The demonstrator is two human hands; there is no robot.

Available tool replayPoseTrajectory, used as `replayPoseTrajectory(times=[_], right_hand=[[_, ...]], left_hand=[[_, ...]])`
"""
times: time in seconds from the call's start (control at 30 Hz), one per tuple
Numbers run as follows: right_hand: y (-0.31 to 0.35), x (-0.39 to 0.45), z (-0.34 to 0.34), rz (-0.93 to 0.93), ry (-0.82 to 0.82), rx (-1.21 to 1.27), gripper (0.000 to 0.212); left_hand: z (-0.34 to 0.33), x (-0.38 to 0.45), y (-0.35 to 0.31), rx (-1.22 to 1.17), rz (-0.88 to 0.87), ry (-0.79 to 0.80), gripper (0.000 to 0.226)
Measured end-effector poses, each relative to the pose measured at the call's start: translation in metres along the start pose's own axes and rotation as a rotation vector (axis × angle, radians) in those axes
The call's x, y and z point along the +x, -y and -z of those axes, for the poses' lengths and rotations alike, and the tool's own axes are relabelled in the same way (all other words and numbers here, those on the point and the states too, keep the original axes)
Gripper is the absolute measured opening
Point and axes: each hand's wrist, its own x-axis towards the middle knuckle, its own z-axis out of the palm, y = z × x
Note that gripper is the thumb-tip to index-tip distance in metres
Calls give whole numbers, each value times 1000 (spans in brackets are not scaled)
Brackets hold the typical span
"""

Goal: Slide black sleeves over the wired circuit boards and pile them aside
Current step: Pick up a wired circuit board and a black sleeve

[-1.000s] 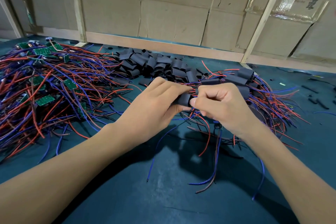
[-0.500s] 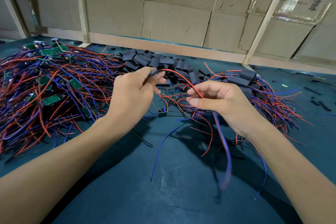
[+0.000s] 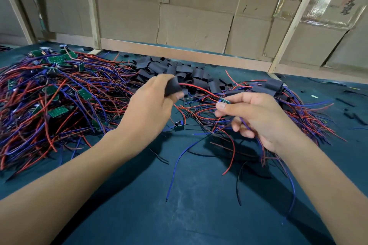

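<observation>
My left hand [image 3: 147, 113] pinches a black sleeve [image 3: 172, 86] above the table. A red wire [image 3: 199, 88] runs out of the sleeve's right end to a small green circuit board [image 3: 224, 101]. My right hand [image 3: 256, 117] grips that board between thumb and forefinger, and its blue and red wires hang below the hand. A heap of bare wired boards [image 3: 53, 97] covers the left of the table. Loose black sleeves [image 3: 179, 71] lie piled behind my hands. Sleeved boards [image 3: 272, 85] are stacked at the right.
One loose small board [image 3: 179, 126] lies on the dark teal table [image 3: 189, 215] between my hands. Stray black sleeve scraps [image 3: 352, 115] sit at the far right. Cardboard walls with wooden battens [image 3: 191, 53] close off the table's far edge.
My hands were together a second ago; they have drawn apart. The left hand has pulled the sleeve up along the red wire, and the right hand now pinches the green board.
</observation>
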Motion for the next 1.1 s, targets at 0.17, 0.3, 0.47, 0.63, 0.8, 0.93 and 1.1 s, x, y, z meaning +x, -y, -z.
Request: replayPoseTrajectory(times=[0.17,0.3,0.47,0.63,0.8,0.93,1.1], right_hand=[[0,-3,-8,212,-75,-65,23],[1,-7,-12,287,17,-87,21],[1,-9,-17,320,22,-25,29],[-1,-5,-16,303,45,96,23],[0,-5,-13,219,154,180,12],[-1,-4,-13,211,126,143,9],[-3,-4,-16,275,116,67,12]], left_hand=[[-3,-6,4,568,-283,-65,45],[1,-4,-3,746,-426,-188,40],[-1,-5,-9,532,-584,-58,38],[-2,-6,-17,431,-592,23,46],[-2,-10,-16,401,-557,8,47],[-4,-11,-13,457,-574,-53,43],[-4,-12,-14,473,-605,-94,43]])
